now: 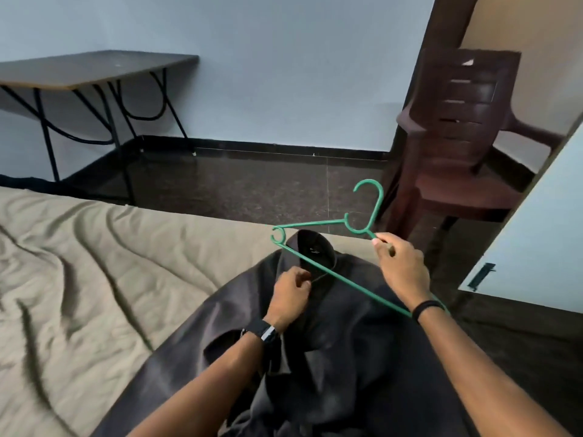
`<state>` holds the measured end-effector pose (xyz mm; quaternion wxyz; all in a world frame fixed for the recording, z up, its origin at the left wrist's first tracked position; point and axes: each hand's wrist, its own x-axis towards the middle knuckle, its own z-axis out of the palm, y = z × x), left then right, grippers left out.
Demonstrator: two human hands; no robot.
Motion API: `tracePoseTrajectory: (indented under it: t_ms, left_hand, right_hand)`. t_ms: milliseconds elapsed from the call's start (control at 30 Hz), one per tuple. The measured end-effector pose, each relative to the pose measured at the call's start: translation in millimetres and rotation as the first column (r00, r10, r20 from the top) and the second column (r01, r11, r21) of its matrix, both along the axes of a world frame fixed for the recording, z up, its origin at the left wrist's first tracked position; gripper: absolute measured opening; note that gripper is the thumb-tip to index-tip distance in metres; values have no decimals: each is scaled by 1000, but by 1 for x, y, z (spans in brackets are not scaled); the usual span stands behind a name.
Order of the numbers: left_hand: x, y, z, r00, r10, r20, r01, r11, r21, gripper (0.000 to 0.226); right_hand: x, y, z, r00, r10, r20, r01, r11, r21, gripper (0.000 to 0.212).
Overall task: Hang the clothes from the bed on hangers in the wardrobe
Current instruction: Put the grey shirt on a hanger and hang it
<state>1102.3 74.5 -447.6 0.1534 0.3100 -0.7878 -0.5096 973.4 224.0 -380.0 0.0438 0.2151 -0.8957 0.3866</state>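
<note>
Item 1. Dark shirt: charcoal, collared, spread over the near corner of the bed, collar end farthest from the camera, lower part bunched toward the bottom edge of the view.

Item 2. Left hand: watch on the wrist; fingers curled, pinching the shirt fabric just beside the collar opening.

Item 3. Right hand: dark band on the wrist; fingers and thumb closed round the right shoulder of the hanger, just below its neck.

Item 4. Green hanger: plastic, held above the shirt and tilted; hook pointing up and away, left tip over the collar, bottom bar running diagonally across the shirt toward the right wrist. Whether the bar touches the cloth cannot be told.

Item 5. Bed: olive-tan sheet, heavily creased, filling the left of the view.

Item 6. Floor: dark polished stone, beyond the bed.

Item 7. Chair: dark brown plastic, slatted back, standing at right beyond the hanger.

Item 8. White panel: at the right edge, carrying a small dark fitting.

Item 9. Surface: dark folding top on black metal legs, against the pale blue wall at far left.
</note>
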Motion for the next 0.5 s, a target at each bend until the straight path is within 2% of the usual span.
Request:
tracePoseTrajectory:
  t_ms: [67, 133, 367, 500]
  left_hand:
    - [-9, -16, -4, 996, 57, 73, -34, 958, -286, 26]
    - [-17, -30, -5, 986, 89, 140, -22, 907, -420, 33]
    - [-35, -60, -4, 945, -118, 305, 244, 875, -419, 58]
    - [-43, -65, 0, 944, -174, 280, 293, 830, -474, 69]
  right_hand:
    - [-15, 18, 4, 999, -32, -44, 35, 998, 58, 30]
    - [-29, 34, 8, 997, -22, -72, 27, 997, 77, 30]
    - [-55, 57, 12, 985, -16, -174, 43, 988, 148, 26]
    - [-62, 59, 11, 970, -19, -241, 49, 992, 117, 24]
